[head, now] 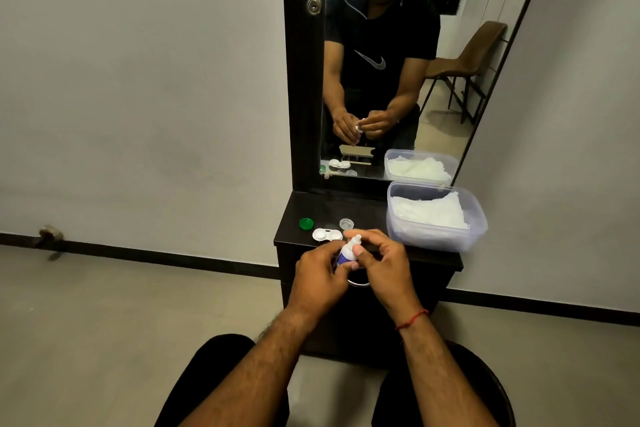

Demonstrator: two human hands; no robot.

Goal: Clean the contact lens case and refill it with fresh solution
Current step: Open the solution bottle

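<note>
A small white solution bottle point(347, 251) with a blue label is held upright above the front edge of the dark dresser top point(349, 210). My left hand point(320, 270) grips its body. My right hand point(382, 262) curls its fingers around the bottle's white tip. Just behind my hands lies the white contact lens case point(325, 235) with both wells uncovered. A green cap point(306, 224) sits to its left and a clear cap point(346, 224) lies behind it.
A clear plastic box point(437, 215) of white tissues fills the right side of the dresser top. A tall mirror point(388, 55) stands behind, reflecting a person and a brown chair. Grey walls flank the dresser; my knees are below.
</note>
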